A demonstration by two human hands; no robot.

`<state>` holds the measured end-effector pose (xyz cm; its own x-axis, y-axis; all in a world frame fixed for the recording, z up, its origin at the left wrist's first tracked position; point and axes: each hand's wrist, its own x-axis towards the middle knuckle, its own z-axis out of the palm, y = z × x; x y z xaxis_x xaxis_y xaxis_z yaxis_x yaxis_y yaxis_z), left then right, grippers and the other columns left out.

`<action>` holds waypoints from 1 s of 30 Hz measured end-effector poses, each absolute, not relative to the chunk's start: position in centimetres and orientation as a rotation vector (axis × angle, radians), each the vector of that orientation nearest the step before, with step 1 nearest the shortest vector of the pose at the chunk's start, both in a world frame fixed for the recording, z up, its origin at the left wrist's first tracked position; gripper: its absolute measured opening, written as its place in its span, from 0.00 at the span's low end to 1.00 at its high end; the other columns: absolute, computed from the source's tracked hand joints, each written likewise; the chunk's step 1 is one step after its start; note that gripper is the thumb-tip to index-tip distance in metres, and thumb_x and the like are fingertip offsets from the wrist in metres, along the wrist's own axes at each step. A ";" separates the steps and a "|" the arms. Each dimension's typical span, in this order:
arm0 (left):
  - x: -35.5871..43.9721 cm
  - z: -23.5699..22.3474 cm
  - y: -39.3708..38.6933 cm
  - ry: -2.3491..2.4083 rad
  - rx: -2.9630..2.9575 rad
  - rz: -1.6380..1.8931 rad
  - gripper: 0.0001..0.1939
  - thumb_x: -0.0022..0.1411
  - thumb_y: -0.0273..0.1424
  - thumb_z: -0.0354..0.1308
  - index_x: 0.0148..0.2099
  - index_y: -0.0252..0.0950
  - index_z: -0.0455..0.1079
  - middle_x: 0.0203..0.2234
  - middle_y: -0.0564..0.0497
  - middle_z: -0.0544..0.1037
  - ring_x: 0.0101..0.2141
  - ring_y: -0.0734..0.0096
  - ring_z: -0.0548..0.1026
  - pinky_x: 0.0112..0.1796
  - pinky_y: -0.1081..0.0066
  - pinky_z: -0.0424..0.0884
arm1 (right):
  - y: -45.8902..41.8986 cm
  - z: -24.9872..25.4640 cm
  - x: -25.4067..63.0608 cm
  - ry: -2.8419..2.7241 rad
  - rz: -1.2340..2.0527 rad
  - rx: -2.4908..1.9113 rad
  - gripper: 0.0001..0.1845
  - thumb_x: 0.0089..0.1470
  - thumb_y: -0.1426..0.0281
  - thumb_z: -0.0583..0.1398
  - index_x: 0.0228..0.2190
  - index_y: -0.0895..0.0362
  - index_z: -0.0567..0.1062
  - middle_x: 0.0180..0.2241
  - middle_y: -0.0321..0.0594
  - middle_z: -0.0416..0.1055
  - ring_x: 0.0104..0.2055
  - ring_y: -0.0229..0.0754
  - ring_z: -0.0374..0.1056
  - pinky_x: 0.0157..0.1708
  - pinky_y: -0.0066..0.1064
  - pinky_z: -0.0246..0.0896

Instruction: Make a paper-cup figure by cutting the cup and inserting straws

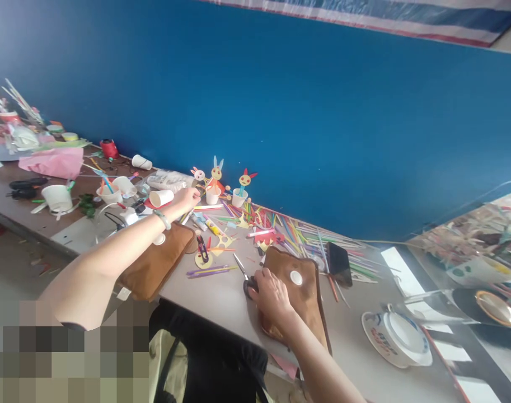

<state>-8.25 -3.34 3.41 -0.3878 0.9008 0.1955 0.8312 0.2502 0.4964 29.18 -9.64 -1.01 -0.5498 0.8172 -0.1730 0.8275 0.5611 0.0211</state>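
My left hand [190, 198], with a bracelet at its wrist, reaches across the table beside a white paper cup [213, 196]. Its fingers are curled together; what they hold, if anything, is too small to make out. In that cup stands a yellow rabbit-headed figure [216, 170], with a pink-eared rabbit face [197, 174] just left of it. Another cup [239, 198] bears a red-eared figure [245, 179]. My right hand [271, 292] closes on the black handles of scissors [241, 264], blades pointing away. Under this hand lies a brown padded pouch [306, 302] with a white disc.
Colored sticks [297, 232] and yellow paper scraps [224, 242] cover the table's middle. A second brown pouch [154, 266] lies below my left forearm. To the right are a black phone [339, 264] and a lidded bowl [400, 338]. A blue wall [280, 112] rises behind.
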 end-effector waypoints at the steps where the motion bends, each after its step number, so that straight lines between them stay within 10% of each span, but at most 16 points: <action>1: -9.2 3.7 -1.7 2.424 1.643 0.819 0.14 0.58 0.29 0.55 0.42 0.34 0.80 0.41 0.41 0.83 0.43 0.56 0.78 0.42 0.66 0.70 | -9.5 -1.3 29.3 2.633 -0.088 1.418 0.09 0.59 0.67 0.61 0.40 0.58 0.74 0.44 0.48 0.72 0.48 0.50 0.71 0.40 0.35 0.59; 22: -12.1 3.1 11.2 2.271 1.167 0.874 0.19 0.69 0.38 0.58 0.57 0.34 0.68 0.52 0.43 0.74 0.48 0.60 0.76 0.47 0.56 0.76 | -8.5 -2.7 32.0 2.848 -0.651 1.534 0.05 0.54 0.70 0.59 0.28 0.54 0.67 0.34 0.39 0.68 0.35 0.42 0.69 0.35 0.32 0.61; 30: -15.1 7.3 8.2 2.323 1.081 1.425 0.04 0.55 0.29 0.62 0.31 0.32 0.73 0.21 0.55 0.70 0.24 0.73 0.67 0.32 0.71 0.66 | -7.7 -2.1 32.8 2.824 -1.201 1.572 0.08 0.55 0.69 0.58 0.25 0.53 0.65 0.38 0.39 0.70 0.35 0.40 0.68 0.36 0.32 0.62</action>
<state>-15.13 8.15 7.33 -0.7093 0.6789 0.1896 0.4765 0.2636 0.8387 32.80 -7.71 -2.11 -0.5473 0.8346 -0.0632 0.6246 0.3569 -0.6947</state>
